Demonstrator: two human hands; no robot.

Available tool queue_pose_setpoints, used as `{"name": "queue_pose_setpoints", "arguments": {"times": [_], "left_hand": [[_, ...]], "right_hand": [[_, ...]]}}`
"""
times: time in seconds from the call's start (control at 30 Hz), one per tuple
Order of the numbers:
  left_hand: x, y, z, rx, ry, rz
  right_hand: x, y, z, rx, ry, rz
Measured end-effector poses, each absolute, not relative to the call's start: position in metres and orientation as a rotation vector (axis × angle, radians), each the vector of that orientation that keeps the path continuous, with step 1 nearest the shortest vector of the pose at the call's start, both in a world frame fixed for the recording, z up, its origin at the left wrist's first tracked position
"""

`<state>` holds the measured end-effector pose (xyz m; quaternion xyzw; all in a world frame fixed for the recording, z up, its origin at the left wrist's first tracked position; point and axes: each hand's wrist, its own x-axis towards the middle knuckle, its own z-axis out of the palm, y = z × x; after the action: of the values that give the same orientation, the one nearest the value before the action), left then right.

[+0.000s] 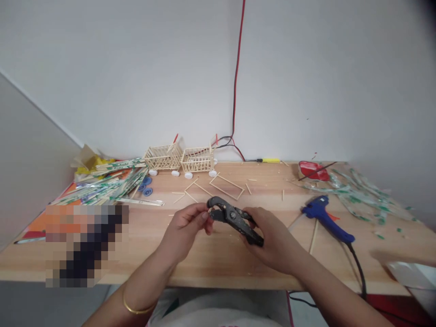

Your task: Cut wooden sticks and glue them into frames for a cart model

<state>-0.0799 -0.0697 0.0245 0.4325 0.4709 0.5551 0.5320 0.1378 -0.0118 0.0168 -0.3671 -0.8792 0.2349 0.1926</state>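
Note:
My right hand [269, 236] is closed around the handles of black pruning shears [235, 219], whose curved jaws point left. At those jaws, my left hand [190, 227] pinches thumb and fingers together; what sits between the fingertips is too small to make out. Beyond the hands lie a rectangular frame of thin wooden sticks [227, 186] and a partly joined stick frame [197, 188]. Two little carts made of sticks, a left cart [163, 158] and a right cart [198, 161], stand on white wheels near the wall.
A blue glue gun [329, 220] lies at the right, its cord running off the front edge. Wrapped sticks [112, 181] pile up at the left beside blue discs [147, 190]. Torn plastic wrappers [361, 195] cover the far right. A yellow-handled tool [270, 160] rests against the wall.

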Motion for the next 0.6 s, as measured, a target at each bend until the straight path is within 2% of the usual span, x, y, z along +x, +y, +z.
{"name": "queue_pose_setpoints", "arguments": {"times": [0.4,0.6], "left_hand": [[-0.0718,-0.0675,0.0322,1.283,1.199,1.289],[-0.0731,-0.0678,0.0342,1.422,1.270,1.232]], "right_hand": [[0.1408,-0.0160,0.0220,-0.987,-2.479,0.617],[0.1419,-0.0169,0.0252,-0.951,-2.471,0.724]]}}
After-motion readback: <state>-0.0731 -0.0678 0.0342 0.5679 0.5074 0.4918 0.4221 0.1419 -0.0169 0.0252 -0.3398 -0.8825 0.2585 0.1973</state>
